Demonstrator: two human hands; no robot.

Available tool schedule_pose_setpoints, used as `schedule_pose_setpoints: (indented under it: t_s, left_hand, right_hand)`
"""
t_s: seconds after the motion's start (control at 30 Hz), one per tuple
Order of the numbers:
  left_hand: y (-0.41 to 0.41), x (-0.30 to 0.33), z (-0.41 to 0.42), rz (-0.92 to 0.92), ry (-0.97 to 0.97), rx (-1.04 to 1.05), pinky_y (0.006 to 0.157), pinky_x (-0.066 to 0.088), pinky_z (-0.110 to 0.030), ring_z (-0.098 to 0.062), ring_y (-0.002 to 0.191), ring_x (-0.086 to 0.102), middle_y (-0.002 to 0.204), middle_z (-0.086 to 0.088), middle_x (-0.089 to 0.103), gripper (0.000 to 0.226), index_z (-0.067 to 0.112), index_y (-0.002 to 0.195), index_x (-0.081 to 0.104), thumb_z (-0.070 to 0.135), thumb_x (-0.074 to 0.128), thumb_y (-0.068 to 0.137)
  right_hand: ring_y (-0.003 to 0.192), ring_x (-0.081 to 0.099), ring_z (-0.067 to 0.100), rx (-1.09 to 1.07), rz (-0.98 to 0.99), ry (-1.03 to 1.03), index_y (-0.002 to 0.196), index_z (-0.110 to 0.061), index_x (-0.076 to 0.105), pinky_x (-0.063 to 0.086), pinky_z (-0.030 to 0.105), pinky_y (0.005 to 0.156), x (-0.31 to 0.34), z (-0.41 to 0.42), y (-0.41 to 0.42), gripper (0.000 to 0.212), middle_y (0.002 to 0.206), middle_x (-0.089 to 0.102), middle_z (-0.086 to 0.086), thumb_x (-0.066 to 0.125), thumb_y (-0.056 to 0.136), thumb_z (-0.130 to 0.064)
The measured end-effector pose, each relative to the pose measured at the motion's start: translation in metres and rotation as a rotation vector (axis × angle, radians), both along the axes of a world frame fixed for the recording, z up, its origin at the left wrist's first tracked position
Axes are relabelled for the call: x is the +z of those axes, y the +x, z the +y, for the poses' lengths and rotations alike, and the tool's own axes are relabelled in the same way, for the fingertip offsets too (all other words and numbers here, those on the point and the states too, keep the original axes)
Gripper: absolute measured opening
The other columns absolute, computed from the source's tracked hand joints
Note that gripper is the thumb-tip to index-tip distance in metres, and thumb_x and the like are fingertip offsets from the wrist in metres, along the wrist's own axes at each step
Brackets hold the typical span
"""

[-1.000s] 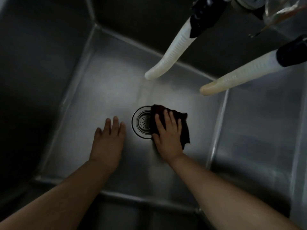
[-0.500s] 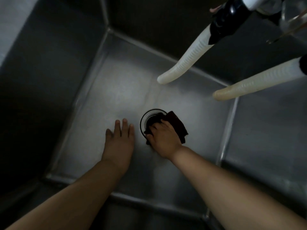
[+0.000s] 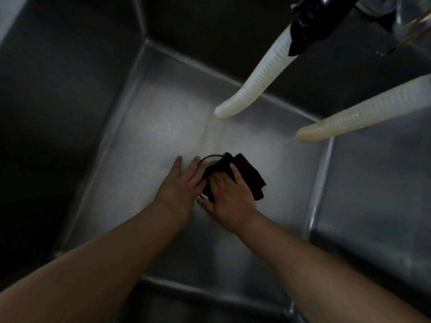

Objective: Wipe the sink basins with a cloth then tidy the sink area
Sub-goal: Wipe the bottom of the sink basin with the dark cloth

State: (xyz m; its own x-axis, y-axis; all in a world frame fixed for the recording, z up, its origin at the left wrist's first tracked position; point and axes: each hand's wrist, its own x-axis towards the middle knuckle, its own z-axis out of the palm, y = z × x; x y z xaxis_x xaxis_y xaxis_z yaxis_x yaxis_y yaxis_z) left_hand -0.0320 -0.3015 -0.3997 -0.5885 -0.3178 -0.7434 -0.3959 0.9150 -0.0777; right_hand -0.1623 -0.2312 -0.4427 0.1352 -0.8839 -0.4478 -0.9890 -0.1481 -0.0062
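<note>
I look down into a deep steel sink basin. A dark red cloth lies over the round drain in the basin floor, covering most of it. My right hand presses flat on the cloth with fingers spread. My left hand rests flat on the basin floor just left of the drain, its fingers touching the drain rim beside my right hand. The strainer is hidden under the cloth.
Two white ribbed hoses hang over the basin from black fittings at the top right. A clear glass vessel sits at the top right corner. Steep steel walls enclose the basin.
My right hand has slid the cloth left over the drain. My left hand has moved right, up to the drain rim.
</note>
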Motion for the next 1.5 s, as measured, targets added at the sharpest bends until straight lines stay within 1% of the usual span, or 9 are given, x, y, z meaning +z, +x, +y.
schedule_pose_setpoints:
  t_s: [0.1,0.23,0.33,0.47,0.57,0.67,0.9,1.3,1.5]
  left_hand:
    - [-0.003,-0.003,-0.001,-0.010,0.022,0.023,0.115,-0.003,-0.058,-0.036,0.142,-0.023,0.153,-0.017,-0.028,0.084,0.014,0.149,-0.014,0.040,0.043,0.094]
    - [-0.003,-0.004,-0.003,0.003,0.070,0.087,0.116,-0.004,-0.055,-0.035,0.143,-0.020,0.154,-0.013,-0.026,0.080,0.016,0.151,-0.009,0.036,0.044,0.094]
    - [-0.001,0.000,-0.005,0.024,0.088,0.106,0.117,-0.004,-0.053,-0.034,0.143,-0.022,0.154,-0.013,-0.028,0.083,0.016,0.150,-0.011,0.030,0.047,0.093]
    - [0.004,0.003,-0.006,0.090,0.088,0.157,0.118,-0.005,-0.050,-0.031,0.142,-0.024,0.153,-0.011,-0.032,0.093,0.016,0.149,-0.015,0.023,0.055,0.088]
    - [0.015,-0.001,-0.003,0.117,0.064,0.259,0.117,-0.006,-0.051,-0.031,0.141,-0.027,0.148,-0.014,-0.038,0.114,0.016,0.146,-0.026,0.027,0.066,0.080]
    - [0.030,-0.005,0.001,0.104,0.045,0.364,0.116,-0.007,-0.055,-0.033,0.140,-0.029,0.143,-0.015,-0.043,0.136,0.013,0.142,-0.032,0.047,0.076,0.067]
    - [0.032,-0.006,0.003,0.086,0.096,0.518,0.112,-0.002,-0.064,-0.037,0.140,-0.027,0.148,-0.020,-0.036,0.136,0.009,0.143,-0.029,0.050,0.076,0.066]
    - [0.036,-0.007,-0.002,0.068,0.139,0.541,0.112,-0.005,-0.063,-0.032,0.137,-0.034,0.141,-0.015,-0.044,0.137,0.012,0.143,-0.032,0.044,0.078,0.068]
    - [0.036,-0.011,-0.004,0.068,0.134,0.551,0.112,-0.007,-0.062,-0.029,0.130,-0.039,0.147,-0.015,-0.039,0.136,0.013,0.142,-0.032,0.046,0.077,0.068]
  right_hand:
    - [0.135,0.035,0.021,0.039,0.086,0.029,0.142,-0.007,0.036,-0.014,0.041,0.113,-0.001,-0.001,0.005,0.081,0.141,0.046,0.011,0.003,0.087,-0.056]
    - [0.113,0.056,0.025,0.007,-0.063,-0.026,0.124,-0.008,0.059,-0.013,0.033,0.114,-0.006,-0.001,-0.004,0.072,0.115,0.065,0.011,0.012,0.085,-0.048]
    - [0.092,0.062,0.023,-0.030,-0.226,-0.163,0.102,-0.011,0.068,0.003,0.030,0.114,-0.012,0.001,-0.018,0.038,0.091,0.068,0.004,0.042,0.081,-0.029]
    - [0.081,0.056,0.024,-0.257,-0.335,-0.408,0.088,-0.013,0.062,0.032,0.034,0.093,-0.010,0.016,-0.029,0.023,0.079,0.060,0.005,0.047,0.070,-0.012]
    - [0.089,0.055,0.031,-0.580,-0.342,-0.544,0.093,-0.009,0.063,0.034,0.036,0.085,-0.004,0.034,-0.050,0.022,0.089,0.061,0.011,0.049,0.075,-0.012]
    - [0.124,0.040,0.042,-0.804,-0.176,-0.441,0.130,-0.005,0.049,0.020,0.047,0.111,-0.002,0.038,-0.049,0.052,0.132,0.048,0.022,0.036,0.088,-0.032]
    - [0.144,-0.013,0.028,-0.651,-0.089,-0.111,0.151,-0.023,0.001,-0.013,0.051,0.111,-0.002,-0.052,-0.044,0.069,0.158,-0.007,0.013,0.011,0.091,-0.056]
    - [0.145,-0.012,0.020,0.149,-0.162,-0.043,0.150,-0.034,-0.001,-0.009,0.041,0.113,-0.004,-0.183,0.022,0.063,0.159,-0.009,0.002,0.035,0.098,-0.037]
    - [0.146,-0.001,0.022,0.112,-0.103,-0.202,0.150,-0.034,0.007,-0.001,0.041,0.115,-0.012,-0.229,0.009,0.059,0.159,0.004,0.002,0.033,0.097,-0.041]
